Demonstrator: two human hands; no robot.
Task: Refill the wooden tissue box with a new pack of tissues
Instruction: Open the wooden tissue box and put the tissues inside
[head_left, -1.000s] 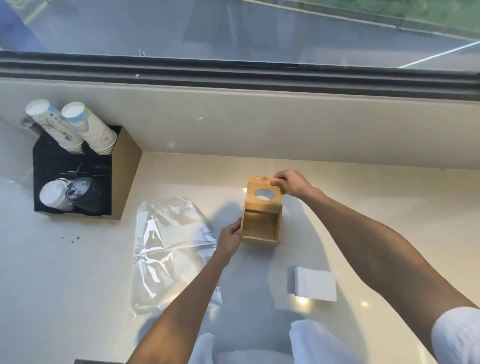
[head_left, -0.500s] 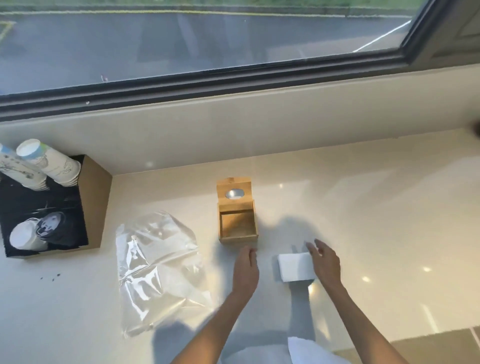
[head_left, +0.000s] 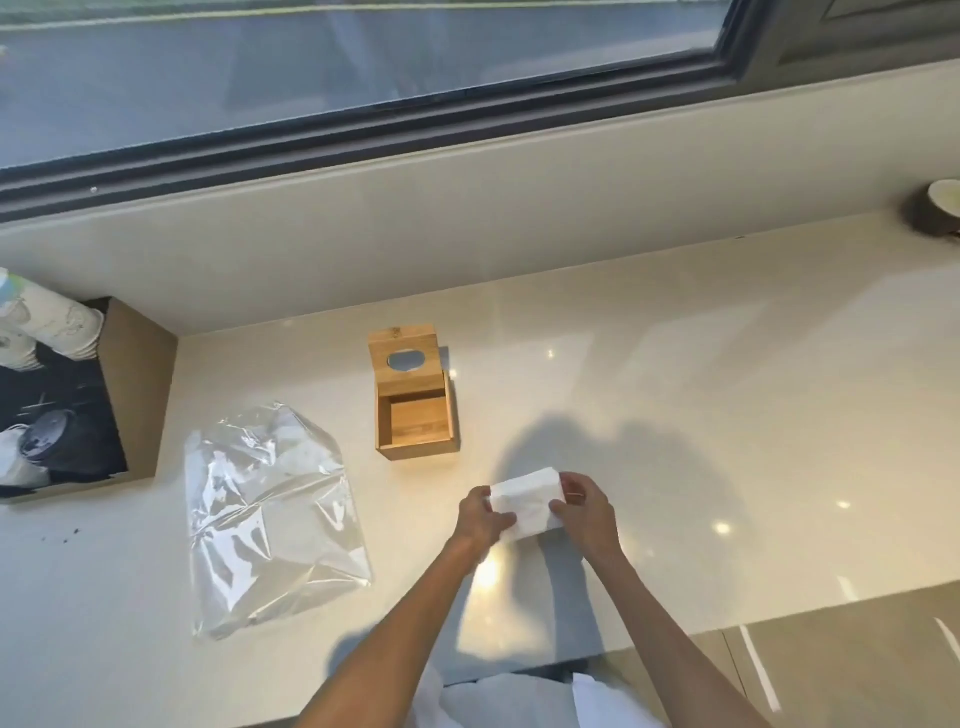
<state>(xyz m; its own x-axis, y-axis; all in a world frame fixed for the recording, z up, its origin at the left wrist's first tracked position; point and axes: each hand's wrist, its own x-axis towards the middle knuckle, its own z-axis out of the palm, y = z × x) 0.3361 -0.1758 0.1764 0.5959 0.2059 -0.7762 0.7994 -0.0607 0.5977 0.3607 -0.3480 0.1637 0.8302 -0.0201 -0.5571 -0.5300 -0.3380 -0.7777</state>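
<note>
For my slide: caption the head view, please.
The left hand and right hand hold the tissue pack near the open wooden tissue box.

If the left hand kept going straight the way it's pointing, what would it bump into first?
The tissue pack: the left hand grips one end of it. Past the pack, the line seems to run to the right of the wooden box, over bare counter, though depth is hard to judge.

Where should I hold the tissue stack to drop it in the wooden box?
Likely by its two opposite ends, one hand from each side, as the left hand and right hand grip the tissue stack now. The wooden box opens upward, lid tipped back, so lower it from above.
</note>
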